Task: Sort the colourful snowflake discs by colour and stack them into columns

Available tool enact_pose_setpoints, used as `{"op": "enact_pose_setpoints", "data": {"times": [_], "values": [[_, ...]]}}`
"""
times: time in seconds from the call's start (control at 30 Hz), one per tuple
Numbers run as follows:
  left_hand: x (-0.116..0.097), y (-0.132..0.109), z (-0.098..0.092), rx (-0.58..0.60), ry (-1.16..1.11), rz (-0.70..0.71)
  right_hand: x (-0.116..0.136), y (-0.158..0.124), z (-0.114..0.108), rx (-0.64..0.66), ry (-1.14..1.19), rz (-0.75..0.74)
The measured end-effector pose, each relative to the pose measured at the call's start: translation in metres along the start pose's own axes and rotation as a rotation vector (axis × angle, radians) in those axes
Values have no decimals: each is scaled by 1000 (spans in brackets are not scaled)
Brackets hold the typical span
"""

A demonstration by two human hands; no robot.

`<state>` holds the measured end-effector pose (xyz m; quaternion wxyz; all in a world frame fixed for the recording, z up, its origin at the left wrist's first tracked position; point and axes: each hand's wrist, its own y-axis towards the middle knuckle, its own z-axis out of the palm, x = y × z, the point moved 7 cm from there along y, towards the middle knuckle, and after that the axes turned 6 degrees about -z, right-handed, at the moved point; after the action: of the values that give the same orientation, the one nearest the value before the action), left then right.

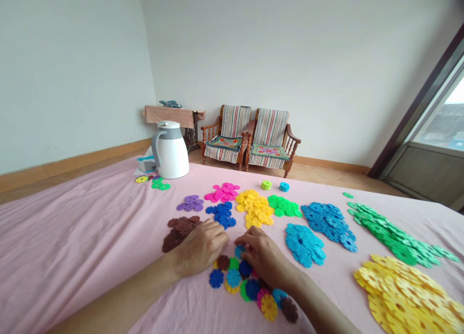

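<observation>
My left hand (pixel 203 247) is closed, its fingers curled over the cloth beside a brown pile of notched plastic discs (pixel 178 233). What it may hold is hidden under the fingers. Facing it, my right hand (pixel 264 254) reaches down with fingers apart over a loose mix of coloured discs. A light blue disc (pixel 239 251) lies by its fingertips, and a dark blue disc (pixel 245 268) shows just below them. The mixed group, including a yellow disc (pixel 268 307), spreads under and below this hand. Just beyond both hands are a dark blue pile (pixel 223 214) and a yellow pile (pixel 254 208).
Purple (pixel 190 203), pink (pixel 222 192) and green piles (pixel 284 206) lie farther back. Blue (pixel 328 223), light blue (pixel 304 244), green (pixel 398 235) and large yellow piles (pixel 409 295) fill the right. A white jug (pixel 173 152) stands back left on the pink cloth (pixel 90 237).
</observation>
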<state>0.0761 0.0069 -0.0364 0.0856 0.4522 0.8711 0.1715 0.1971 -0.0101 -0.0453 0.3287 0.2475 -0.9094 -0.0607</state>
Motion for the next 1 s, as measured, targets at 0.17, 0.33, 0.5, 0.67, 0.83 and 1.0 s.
{"op": "enact_pose_setpoints", "data": {"times": [0.17, 0.33, 0.5, 0.67, 0.83, 1.0], "values": [[-1, 1, -2, -6, 0, 8, -5, 2, 0, -10, -13, 41], [1, 0, -1, 4, 3, -6, -12, 1, -8, -71, 70, 70], [1, 0, 1, 29, -8, -1, -45, -10, -49, -150, -78, 189], [2, 0, 0, 21, -56, -15, -75, -27, -81, -140, -394, 342], [1, 1, -5, 9, -244, -53, -32, -22, -57, -37, -261, 170], [-13, 1, -9, 94, -385, 39, 20, -24, -14, 253, -44, 65]]}}
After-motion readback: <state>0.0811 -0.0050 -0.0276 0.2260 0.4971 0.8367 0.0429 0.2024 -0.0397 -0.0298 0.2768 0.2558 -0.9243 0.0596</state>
